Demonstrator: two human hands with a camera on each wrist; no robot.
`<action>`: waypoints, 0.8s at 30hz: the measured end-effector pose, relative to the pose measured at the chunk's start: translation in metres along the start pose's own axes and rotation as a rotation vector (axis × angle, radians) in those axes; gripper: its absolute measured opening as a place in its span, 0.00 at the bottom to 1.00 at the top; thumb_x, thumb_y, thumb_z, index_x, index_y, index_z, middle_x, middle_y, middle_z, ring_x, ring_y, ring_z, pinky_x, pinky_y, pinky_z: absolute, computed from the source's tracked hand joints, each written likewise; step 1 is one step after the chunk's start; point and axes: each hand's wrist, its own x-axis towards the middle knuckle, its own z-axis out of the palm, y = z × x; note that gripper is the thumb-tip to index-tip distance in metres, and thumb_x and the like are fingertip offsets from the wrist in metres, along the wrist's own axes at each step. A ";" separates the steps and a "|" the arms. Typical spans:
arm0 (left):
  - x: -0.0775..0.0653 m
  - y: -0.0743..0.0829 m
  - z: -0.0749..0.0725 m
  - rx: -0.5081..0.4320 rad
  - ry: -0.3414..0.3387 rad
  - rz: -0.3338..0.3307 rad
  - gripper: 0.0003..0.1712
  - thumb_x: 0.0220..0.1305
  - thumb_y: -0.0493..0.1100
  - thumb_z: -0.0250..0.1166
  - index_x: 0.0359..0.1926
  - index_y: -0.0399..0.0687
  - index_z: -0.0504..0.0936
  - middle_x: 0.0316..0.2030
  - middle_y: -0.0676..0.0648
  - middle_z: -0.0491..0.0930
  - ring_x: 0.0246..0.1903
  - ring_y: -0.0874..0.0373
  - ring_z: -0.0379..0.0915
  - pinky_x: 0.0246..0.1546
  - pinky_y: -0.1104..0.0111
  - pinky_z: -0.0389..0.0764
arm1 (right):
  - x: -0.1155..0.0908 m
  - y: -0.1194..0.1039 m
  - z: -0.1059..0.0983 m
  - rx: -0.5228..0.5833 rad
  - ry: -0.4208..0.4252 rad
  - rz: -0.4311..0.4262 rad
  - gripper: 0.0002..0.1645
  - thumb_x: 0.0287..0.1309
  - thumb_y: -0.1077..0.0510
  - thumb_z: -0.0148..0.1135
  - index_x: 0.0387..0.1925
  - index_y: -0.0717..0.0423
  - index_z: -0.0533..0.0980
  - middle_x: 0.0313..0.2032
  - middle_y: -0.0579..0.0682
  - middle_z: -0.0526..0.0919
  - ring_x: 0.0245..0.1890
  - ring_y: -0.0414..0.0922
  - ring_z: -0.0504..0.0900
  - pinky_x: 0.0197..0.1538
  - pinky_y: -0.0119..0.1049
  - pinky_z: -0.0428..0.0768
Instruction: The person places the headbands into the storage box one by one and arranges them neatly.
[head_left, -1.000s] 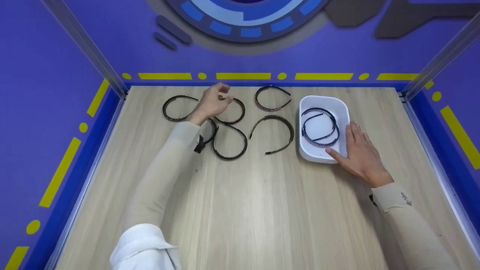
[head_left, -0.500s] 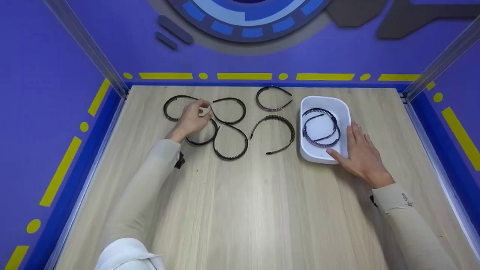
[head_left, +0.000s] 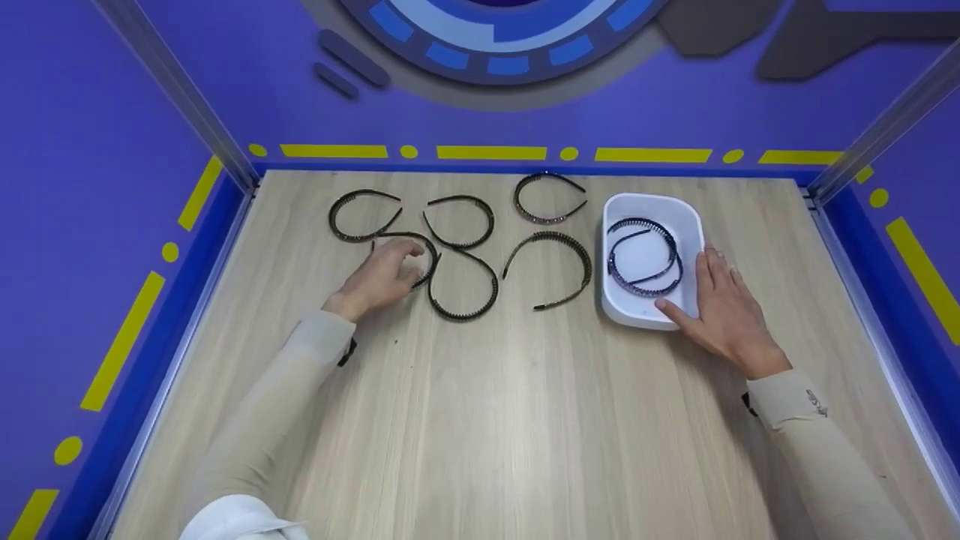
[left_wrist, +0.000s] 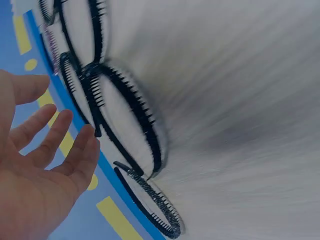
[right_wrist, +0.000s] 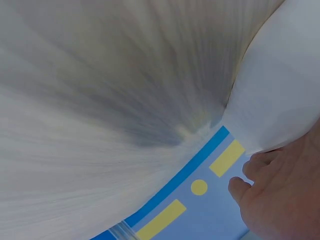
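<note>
Lying on the pale wood-grain table [head_left: 525, 420], a slim, black, toothed, plastic-looking headband [head_left: 434, 259] is partly covered by the left hand [head_left: 381, 276], whose loosely bent fingers stand apart from the thumb and pinch nothing, though whether they touch the band cannot be told. Farther right, the right hand [head_left: 731, 315] lays fairly straight fingers against the side of a white, rounded rectangular plastic tub [head_left: 637, 319], probably steadying it. Inside, overlapping dark headbands [head_left: 645, 290] mask one another's outlines, and the right wrist view crops the tub.
</note>
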 end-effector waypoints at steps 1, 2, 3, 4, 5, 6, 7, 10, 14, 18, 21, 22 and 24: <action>-0.001 -0.001 0.003 0.019 -0.002 0.009 0.24 0.76 0.39 0.64 0.68 0.35 0.77 0.66 0.36 0.78 0.67 0.39 0.74 0.72 0.48 0.74 | 0.000 0.000 0.000 0.000 -0.001 0.003 0.70 0.67 0.25 0.59 0.84 0.70 0.41 0.84 0.71 0.44 0.84 0.69 0.46 0.84 0.63 0.46; -0.002 -0.001 0.006 0.039 -0.002 0.016 0.24 0.76 0.39 0.65 0.67 0.34 0.77 0.65 0.36 0.78 0.67 0.39 0.74 0.71 0.49 0.75 | 0.000 0.000 0.000 0.001 -0.002 0.004 0.70 0.67 0.25 0.59 0.84 0.70 0.41 0.84 0.71 0.43 0.84 0.69 0.46 0.84 0.63 0.46; -0.003 -0.002 0.009 0.057 -0.004 0.016 0.24 0.75 0.39 0.66 0.67 0.35 0.78 0.64 0.36 0.79 0.66 0.40 0.75 0.70 0.49 0.76 | -0.001 0.000 0.000 0.001 -0.004 0.005 0.70 0.67 0.25 0.59 0.84 0.70 0.41 0.84 0.71 0.43 0.84 0.69 0.46 0.84 0.63 0.46; -0.004 -0.003 0.012 0.071 -0.003 0.015 0.24 0.74 0.39 0.67 0.67 0.35 0.78 0.63 0.36 0.79 0.64 0.40 0.76 0.69 0.49 0.77 | -0.001 0.000 0.000 0.001 -0.004 0.006 0.70 0.67 0.25 0.58 0.84 0.70 0.41 0.84 0.71 0.43 0.84 0.69 0.46 0.84 0.63 0.46; -0.005 -0.005 0.015 0.091 -0.001 0.014 0.23 0.74 0.39 0.67 0.66 0.36 0.79 0.61 0.37 0.80 0.62 0.41 0.78 0.67 0.49 0.78 | -0.001 0.000 0.000 0.000 -0.004 0.007 0.70 0.67 0.25 0.58 0.84 0.70 0.41 0.84 0.71 0.43 0.84 0.69 0.46 0.84 0.63 0.46; -0.006 -0.006 0.018 0.106 0.002 0.012 0.23 0.73 0.39 0.68 0.66 0.36 0.79 0.60 0.37 0.80 0.61 0.41 0.79 0.65 0.49 0.80 | -0.002 -0.001 0.000 0.001 -0.004 0.006 0.70 0.67 0.25 0.58 0.84 0.70 0.42 0.84 0.71 0.44 0.84 0.69 0.46 0.84 0.64 0.47; -0.007 -0.007 0.021 0.119 0.005 0.010 0.23 0.73 0.39 0.69 0.65 0.37 0.79 0.59 0.37 0.81 0.59 0.42 0.79 0.64 0.49 0.81 | -0.002 0.000 0.000 0.001 -0.004 0.005 0.70 0.67 0.25 0.58 0.83 0.70 0.42 0.84 0.71 0.44 0.84 0.69 0.46 0.84 0.63 0.46; -0.008 -0.010 0.028 0.166 0.015 0.008 0.22 0.72 0.39 0.69 0.63 0.38 0.81 0.57 0.38 0.81 0.57 0.41 0.80 0.60 0.49 0.83 | -0.001 -0.001 0.000 0.000 -0.004 -0.002 0.70 0.67 0.25 0.59 0.83 0.71 0.42 0.83 0.72 0.44 0.83 0.70 0.47 0.84 0.65 0.48; -0.009 -0.013 0.035 0.224 0.029 0.012 0.20 0.71 0.39 0.69 0.61 0.39 0.82 0.56 0.38 0.82 0.56 0.38 0.80 0.58 0.47 0.84 | -0.001 -0.001 -0.001 -0.003 -0.001 -0.012 0.69 0.68 0.26 0.59 0.83 0.72 0.42 0.83 0.73 0.45 0.83 0.71 0.48 0.83 0.67 0.49; -0.007 -0.015 0.037 0.257 0.043 0.025 0.17 0.71 0.38 0.68 0.58 0.40 0.82 0.54 0.37 0.83 0.54 0.37 0.81 0.55 0.45 0.85 | -0.001 0.000 -0.001 -0.007 -0.002 -0.008 0.70 0.68 0.25 0.58 0.83 0.72 0.42 0.83 0.73 0.44 0.83 0.70 0.47 0.83 0.66 0.49; -0.007 -0.015 0.038 0.264 0.051 0.041 0.15 0.71 0.35 0.67 0.57 0.40 0.83 0.51 0.37 0.84 0.52 0.37 0.82 0.54 0.45 0.85 | -0.001 0.000 0.000 -0.005 -0.003 -0.007 0.70 0.68 0.25 0.58 0.83 0.71 0.42 0.83 0.72 0.43 0.83 0.70 0.46 0.83 0.66 0.48; -0.006 -0.015 0.038 0.264 0.053 0.047 0.14 0.71 0.34 0.67 0.56 0.40 0.83 0.51 0.37 0.85 0.52 0.37 0.82 0.53 0.46 0.85 | -0.001 0.000 0.000 -0.002 -0.004 -0.008 0.70 0.68 0.25 0.58 0.83 0.71 0.42 0.83 0.72 0.43 0.83 0.70 0.46 0.83 0.66 0.48; -0.006 -0.015 0.038 0.263 0.059 0.060 0.14 0.70 0.32 0.66 0.55 0.39 0.83 0.49 0.37 0.85 0.50 0.38 0.83 0.53 0.46 0.86 | -0.001 0.000 0.000 0.000 -0.004 -0.008 0.70 0.68 0.25 0.58 0.83 0.71 0.41 0.83 0.72 0.43 0.84 0.69 0.46 0.83 0.66 0.47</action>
